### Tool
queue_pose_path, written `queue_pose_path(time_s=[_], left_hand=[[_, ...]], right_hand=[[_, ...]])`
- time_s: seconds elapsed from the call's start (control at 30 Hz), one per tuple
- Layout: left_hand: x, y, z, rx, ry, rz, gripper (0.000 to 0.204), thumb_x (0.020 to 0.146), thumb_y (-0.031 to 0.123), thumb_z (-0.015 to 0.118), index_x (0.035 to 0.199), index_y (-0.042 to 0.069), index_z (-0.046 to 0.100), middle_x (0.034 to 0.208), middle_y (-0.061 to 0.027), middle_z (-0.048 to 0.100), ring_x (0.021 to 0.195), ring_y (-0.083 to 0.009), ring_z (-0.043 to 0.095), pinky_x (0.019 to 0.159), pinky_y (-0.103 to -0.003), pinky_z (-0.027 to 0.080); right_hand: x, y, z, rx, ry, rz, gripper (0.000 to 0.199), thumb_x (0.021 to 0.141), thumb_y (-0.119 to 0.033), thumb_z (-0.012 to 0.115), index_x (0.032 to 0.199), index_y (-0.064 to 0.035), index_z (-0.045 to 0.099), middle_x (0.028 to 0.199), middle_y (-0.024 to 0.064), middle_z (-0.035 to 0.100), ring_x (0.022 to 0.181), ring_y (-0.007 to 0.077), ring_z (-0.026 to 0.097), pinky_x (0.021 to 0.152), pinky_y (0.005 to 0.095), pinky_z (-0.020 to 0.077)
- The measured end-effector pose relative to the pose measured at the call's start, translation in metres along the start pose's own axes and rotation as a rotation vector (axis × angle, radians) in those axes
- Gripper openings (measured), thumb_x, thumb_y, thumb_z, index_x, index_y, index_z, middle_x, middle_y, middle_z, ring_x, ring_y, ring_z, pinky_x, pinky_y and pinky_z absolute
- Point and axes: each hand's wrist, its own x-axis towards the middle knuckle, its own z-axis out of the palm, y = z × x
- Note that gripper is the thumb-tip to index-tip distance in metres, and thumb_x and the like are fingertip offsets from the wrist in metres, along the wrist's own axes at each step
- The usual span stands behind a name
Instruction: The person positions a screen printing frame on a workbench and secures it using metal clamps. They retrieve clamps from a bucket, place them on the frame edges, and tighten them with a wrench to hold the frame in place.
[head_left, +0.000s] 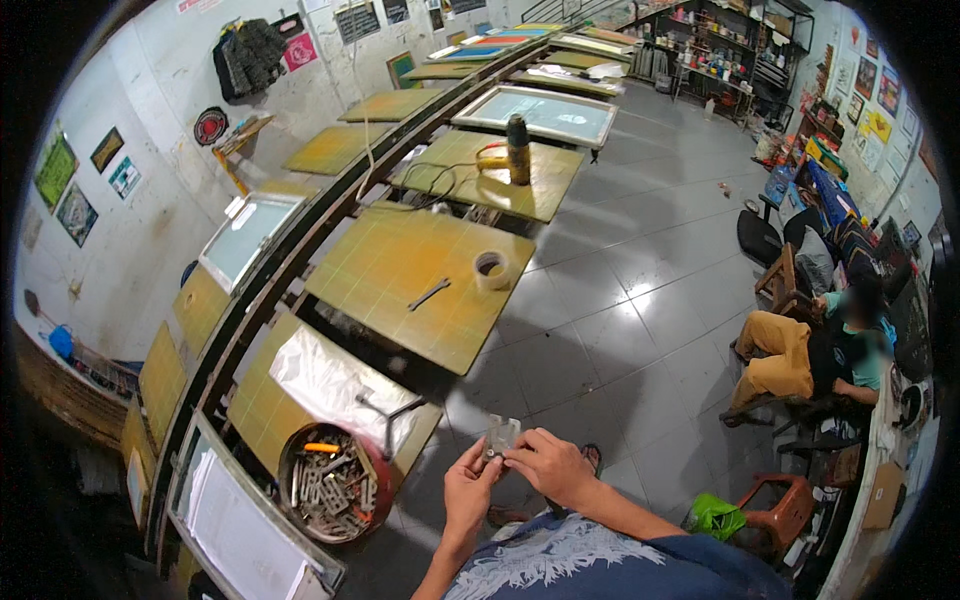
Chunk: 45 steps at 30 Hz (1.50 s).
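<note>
Between my two hands, above the floor beside the table edge, is a small grey metal bracket [503, 432] with upright prongs. My left hand [468, 492] pinches its lower left side. On its right side the fingers of my right hand [550, 466] are closed, near a small round dark spot that may be a bolt head. To the left of my hands stands a round tub [384, 490] full of similar metal pieces, with an orange-handled tool [321, 447] on top. A Y-shaped socket wrench [390, 415] lies on white plastic sheeting [320, 378] behind the tub.
On the board ahead [400, 250] lie an open-end wrench [428, 294] and a tape roll [491, 269]. Farther back stands a dark cylindrical tool [518, 150] with a yellow handle. A framed screen [180, 470] leans at left. A seated person [790, 350] and an orange chair [785, 515] are at right.
</note>
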Motion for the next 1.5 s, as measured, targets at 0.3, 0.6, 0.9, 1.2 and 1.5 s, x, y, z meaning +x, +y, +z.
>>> queue_pose_path(time_s=[0.3, 0.6, 0.9, 1.2, 1.5], left_hand=[[0.077, -0.043, 0.183, 0.228, -0.314, -0.154, 0.043, 0.093, 0.001, 0.063, 0.135, -0.005, 0.055, 0.112, -0.0096, 0.068, 0.095, -0.013, 0.065, 0.084, -0.026, 0.056], [0.155, -0.101, 0.347, 0.135, -0.537, -0.406, 0.043, 0.095, 0.003, 0.063, 0.137, -0.001, 0.056, 0.109, -0.0067, 0.069, 0.091, -0.0094, 0.065, 0.083, -0.023, 0.055], [0.277, -0.117, 0.448, 0.174, -0.675, -0.507, 0.044, 0.096, 0.007, 0.064, 0.139, -0.001, 0.054, 0.106, -0.0072, 0.069, 0.09, -0.0101, 0.065, 0.082, -0.023, 0.056], [0.446, -0.096, 0.567, 0.28, -0.801, -0.518, 0.045, 0.095, 0.008, 0.065, 0.138, 0.001, 0.055, 0.108, -0.0065, 0.071, 0.09, -0.0102, 0.065, 0.081, -0.028, 0.056], [0.588, -0.054, 0.663, 0.313, -0.812, -0.405, 0.048, 0.095, 0.009, 0.064, 0.14, -0.001, 0.052, 0.109, -0.0113, 0.07, 0.093, -0.0153, 0.068, 0.088, -0.029, 0.057]], right_hand=[[-0.055, 0.135, -0.128, -0.073, 0.228, 0.043, 0.022, 0.079, -0.007, 0.072, 0.101, -0.0044, 0.071, 0.095, 0.007, 0.064, 0.086, 0.0259, 0.063, 0.073, 0.036, 0.0547], [-0.084, 0.264, -0.253, -0.107, 0.328, 0.074, 0.017, 0.075, -0.006, 0.078, 0.091, -0.0068, 0.072, 0.096, 0.0052, 0.07, 0.085, 0.0258, 0.064, 0.072, 0.0358, 0.0537], [-0.046, 0.389, -0.315, -0.225, 0.321, 0.217, 0.015, 0.077, -0.013, 0.077, 0.091, -0.0101, 0.07, 0.088, 0.0043, 0.063, 0.084, 0.0251, 0.061, 0.069, 0.0368, 0.0518], [0.071, 0.517, -0.408, 0.072, 0.349, 0.282, 0.02, 0.073, -0.004, 0.079, 0.091, -0.0034, 0.07, 0.09, 0.0083, 0.07, 0.084, 0.0279, 0.064, 0.074, 0.0377, 0.0515], [0.182, 0.638, -0.467, -0.102, 0.266, 0.314, 0.021, 0.075, -0.003, 0.076, 0.096, -0.0061, 0.071, 0.095, 0.0081, 0.07, 0.09, 0.0299, 0.063, 0.077, 0.0386, 0.0508]])
